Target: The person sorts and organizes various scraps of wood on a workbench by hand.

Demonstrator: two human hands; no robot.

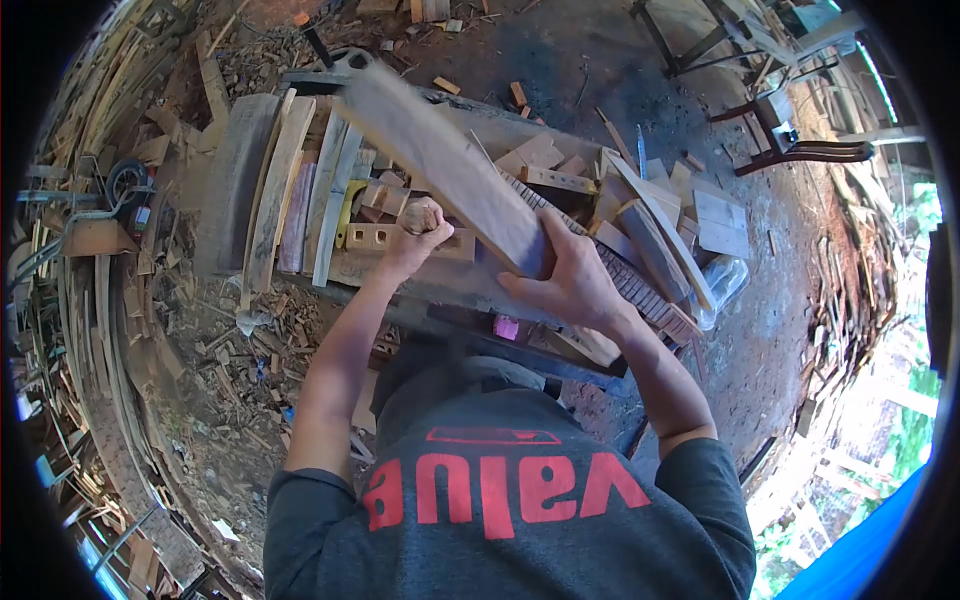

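My right hand (575,275) grips the near end of a long, flat wooden board (445,165), thumb on one side and fingers on the other. The board slants up and away to the left above the bench, its far end blurred. Closed in a fist, my left hand (428,240) holds a round-ended wooden piece (418,216), seen nearly end-on; I cannot tell whether it is a handle or a mallet. Just beyond and beneath that hand lie a wooden block with square holes (368,237) and several small wood offcuts (385,196).
Long planks (275,200) lie across the bench's left end. On the right are a row of thin slats (640,290), mixed offcuts (720,215) and a clear plastic bag (722,285). A wooden chair frame (775,125) stands at back right. Scraps (235,350) litter the floor.
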